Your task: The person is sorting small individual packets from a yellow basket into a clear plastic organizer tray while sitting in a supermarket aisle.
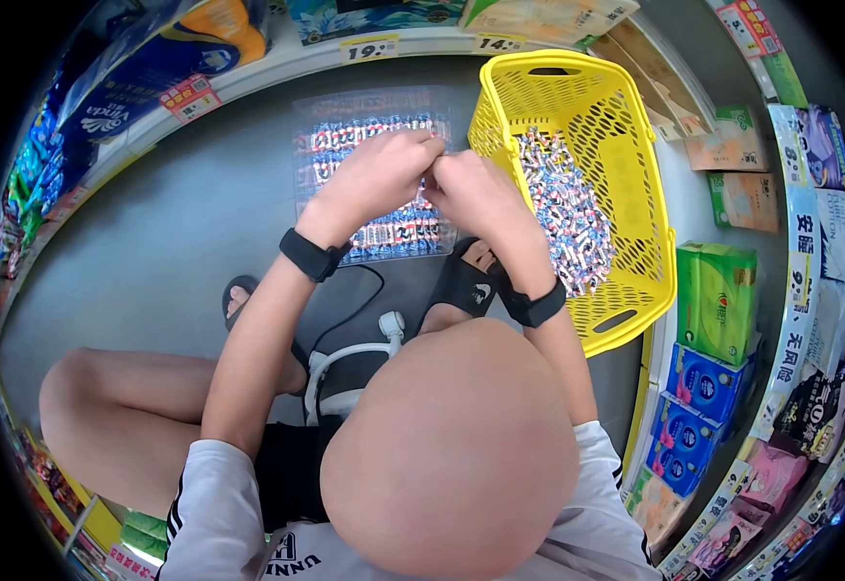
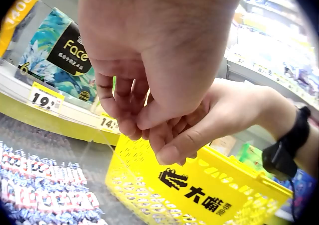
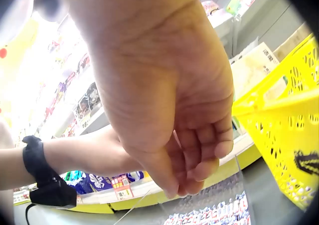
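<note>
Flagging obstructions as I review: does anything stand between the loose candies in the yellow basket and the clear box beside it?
Yes. The yellow basket's wall stands between the loose candies and the clear box, which has its own see-through wall. The right hand and left hand come together over the box.

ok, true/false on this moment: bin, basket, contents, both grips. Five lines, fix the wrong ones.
1. In the head view, the yellow basket stands right of the clear bin. True.
2. What lies in the basket is set out in neat rows. False: the loose pieces there lie jumbled.
3. The wrapped pieces in the bin lie in rows. True.
4. The left grip and right grip are close together. True.
5. The bin stands on red carpet. False: it stands on a grey floor.
</note>
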`<state>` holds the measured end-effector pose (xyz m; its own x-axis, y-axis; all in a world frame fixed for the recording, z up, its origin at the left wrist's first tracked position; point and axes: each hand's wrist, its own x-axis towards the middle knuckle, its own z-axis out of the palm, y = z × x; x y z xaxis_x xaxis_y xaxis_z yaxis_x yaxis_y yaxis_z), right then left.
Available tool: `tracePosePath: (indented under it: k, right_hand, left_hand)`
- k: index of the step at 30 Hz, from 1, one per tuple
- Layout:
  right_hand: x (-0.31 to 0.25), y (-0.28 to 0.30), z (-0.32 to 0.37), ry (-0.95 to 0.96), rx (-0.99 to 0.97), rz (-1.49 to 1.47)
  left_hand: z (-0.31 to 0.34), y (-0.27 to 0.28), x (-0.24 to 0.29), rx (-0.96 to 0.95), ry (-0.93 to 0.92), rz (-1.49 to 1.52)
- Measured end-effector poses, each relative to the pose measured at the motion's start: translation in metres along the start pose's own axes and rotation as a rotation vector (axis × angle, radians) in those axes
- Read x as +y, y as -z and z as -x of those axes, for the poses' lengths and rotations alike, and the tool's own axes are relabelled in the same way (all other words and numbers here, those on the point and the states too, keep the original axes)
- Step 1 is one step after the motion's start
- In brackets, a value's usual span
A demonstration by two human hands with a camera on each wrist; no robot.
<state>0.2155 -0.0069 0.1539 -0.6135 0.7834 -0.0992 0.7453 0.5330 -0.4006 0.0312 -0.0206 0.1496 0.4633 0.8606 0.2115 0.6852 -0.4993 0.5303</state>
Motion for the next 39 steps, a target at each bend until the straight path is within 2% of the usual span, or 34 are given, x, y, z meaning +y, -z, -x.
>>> tracePosePath:
  k: [4,11,15,17,18,19,21,23,25,27,29,31,34,37,39]
  right_hand:
    - [0.009,0.043,0.029,-0.054,0.021,-0.049]
    - [0.058,0.076,0.073,-0.191,0.077,-0.213]
    - [0.093,0.071,0.089,-0.304,0.119,-0.126]
    - [0.107,0.065,0.097,-0.390,0.138,0.017]
    - [0.108,0.066,0.100,-0.403,0.119,0.037]
    - [0.112,0.063,0.101,-0.408,0.122,0.031]
    - [0.124,0.054,0.103,-0.436,0.052,-0.076]
    - [0.133,0.044,0.104,-0.456,0.050,-0.054]
    - [0.146,0.033,0.100,-0.449,0.048,-0.049]
    - [0.160,0.022,0.094,-0.495,0.015,-0.135]
    - [0.172,0.009,0.093,-0.531,-0.068,-0.211]
    - [0.184,-0.006,0.093,-0.546,-0.063,-0.230]
    - [0.197,-0.020,0.095,-0.457,-0.119,-0.169]
    - [0.197,-0.025,0.093,-0.565,-0.219,-0.267]
    - [0.198,-0.026,0.095,-0.565,-0.241,-0.297]
  left_hand:
    - [-0.028,-0.001,0.030,0.011,-0.078,0.027]
    - [-0.077,-0.030,0.066,0.016,-0.196,0.049]
    - [-0.103,-0.051,0.074,-0.017,-0.274,0.007]
    - [-0.116,-0.067,0.070,-0.023,-0.382,-0.072]
    - [-0.124,-0.070,0.069,-0.109,-0.408,-0.130]
    - [-0.129,-0.075,0.069,-0.115,-0.412,-0.131]
    - [-0.138,-0.085,0.071,-0.245,-0.382,-0.172]
    - [-0.146,-0.092,0.073,-0.279,-0.383,-0.165]
    - [-0.155,-0.099,0.075,-0.465,-0.290,-0.173]
    - [-0.163,-0.110,0.072,-0.460,-0.311,-0.147]
    - [-0.171,-0.113,0.077,-0.627,-0.208,-0.262]
    - [-0.175,-0.120,0.077,-0.635,-0.191,-0.244]
    - [-0.184,-0.128,0.082,-0.694,-0.161,-0.352]
    - [-0.192,-0.132,0.093,-0.788,-0.170,-0.471]
    - [-0.196,-0.138,0.097,-0.826,-0.197,-0.480]
